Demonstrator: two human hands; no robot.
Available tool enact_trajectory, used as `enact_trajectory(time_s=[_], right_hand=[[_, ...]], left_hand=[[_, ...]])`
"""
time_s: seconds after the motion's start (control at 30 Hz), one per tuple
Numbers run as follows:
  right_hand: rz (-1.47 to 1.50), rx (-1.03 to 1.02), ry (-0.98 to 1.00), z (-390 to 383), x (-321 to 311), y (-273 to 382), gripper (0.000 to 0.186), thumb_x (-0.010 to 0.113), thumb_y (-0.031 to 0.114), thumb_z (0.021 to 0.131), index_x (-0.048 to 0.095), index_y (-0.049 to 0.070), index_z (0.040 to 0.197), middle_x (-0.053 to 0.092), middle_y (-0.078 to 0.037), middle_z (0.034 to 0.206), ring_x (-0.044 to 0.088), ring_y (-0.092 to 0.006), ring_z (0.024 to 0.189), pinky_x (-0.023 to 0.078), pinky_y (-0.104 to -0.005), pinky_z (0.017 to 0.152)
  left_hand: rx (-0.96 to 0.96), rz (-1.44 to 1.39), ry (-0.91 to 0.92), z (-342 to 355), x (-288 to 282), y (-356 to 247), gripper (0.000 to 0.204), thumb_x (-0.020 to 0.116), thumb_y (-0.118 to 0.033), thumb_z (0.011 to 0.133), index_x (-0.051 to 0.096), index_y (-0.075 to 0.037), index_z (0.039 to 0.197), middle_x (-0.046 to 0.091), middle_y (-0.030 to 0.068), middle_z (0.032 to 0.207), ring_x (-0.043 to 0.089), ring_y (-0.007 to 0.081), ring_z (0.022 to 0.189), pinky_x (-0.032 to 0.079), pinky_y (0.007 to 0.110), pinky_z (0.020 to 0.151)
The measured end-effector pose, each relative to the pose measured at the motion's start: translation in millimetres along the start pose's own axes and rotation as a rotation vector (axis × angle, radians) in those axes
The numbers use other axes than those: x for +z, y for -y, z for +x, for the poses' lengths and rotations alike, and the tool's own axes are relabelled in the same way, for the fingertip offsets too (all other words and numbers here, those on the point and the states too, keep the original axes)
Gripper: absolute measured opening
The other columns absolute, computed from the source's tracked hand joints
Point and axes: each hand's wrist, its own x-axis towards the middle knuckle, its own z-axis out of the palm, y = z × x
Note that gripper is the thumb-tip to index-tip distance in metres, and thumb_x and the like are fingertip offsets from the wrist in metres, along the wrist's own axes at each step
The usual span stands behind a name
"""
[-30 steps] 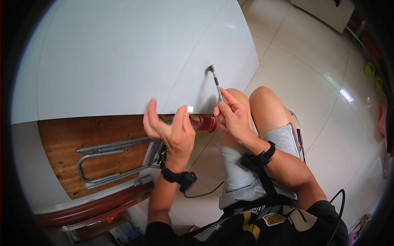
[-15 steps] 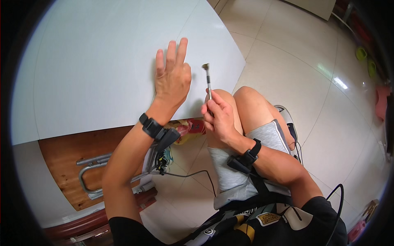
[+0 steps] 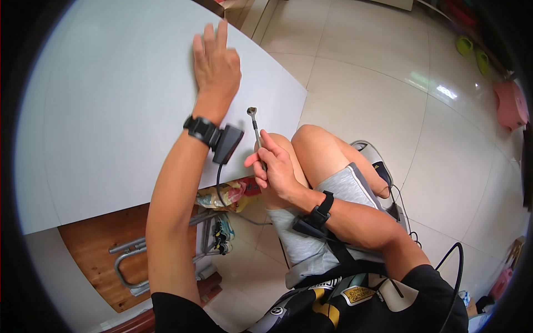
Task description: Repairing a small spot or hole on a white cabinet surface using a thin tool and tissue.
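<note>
My left hand (image 3: pixel 216 69) is over the white tabletop (image 3: pixel 122 100), back of the hand up. Three fingers are stretched out and apart; the index finger is bent, and the thumb is hidden beneath. I cannot tell whether the palm touches the surface. Nothing shows in this hand. My right hand (image 3: pixel 275 166), above my thigh by the table's edge, is closed around a slim silver-handled tool (image 3: pixel 255 126). The tool slants up and to the left, with a dark ribbed section and a small rounded metal head. Its lower end is hidden in the fingers.
Below the table are a metal folding frame (image 3: pixel 125 269), a wooden panel (image 3: pixel 94 255), a yellow and red bag (image 3: pixel 244 194) and a patterned shoe (image 3: pixel 223 233). A pink stool (image 3: pixel 509 105) and green slippers (image 3: pixel 472 53) are on the tiled floor at right.
My left hand has moved farther away across the tabletop and slightly left. The tool in my right hand has shifted left and a little nearer, its head turned. The view has shifted too.
</note>
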Motion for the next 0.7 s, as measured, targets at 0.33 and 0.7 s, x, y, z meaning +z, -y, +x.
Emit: enact_trajectory(time_s=[0.33, 0.7], right_hand=[[-0.091, -0.087, -0.093, 35, -19, 50, 0.054, 0.044, 0.015, 0.105, 0.029, 0.007, 0.156, 0.063, -0.009, 0.080, 0.042, -0.0090, 0.049, 0.038, -0.0252, 0.042], [-0.821, -0.370, 0.062, 40, -18, 30, 0.047, 0.050, 0.007, 0.096, 0.053, 0.001, 0.142, 0.048, 0.004, 0.068, 0.040, -0.0048, 0.061, 0.037, -0.0228, 0.056]], left_hand=[[0.126, -0.411, 0.235, -225, -49, -52, 0.012, 0.060, -0.004, 0.086, 0.067, 0.000, 0.095, 0.041, 0.0179, 0.155, 0.040, 0.0411, 0.135, 0.032, 0.054, 0.111], [-0.550, -0.635, 0.143, -285, -115, -88, 0.014, 0.069, 0.000, 0.083, 0.069, -0.001, 0.097, 0.060, 0.0224, 0.129, 0.054, 0.0411, 0.117, 0.043, 0.050, 0.099]])
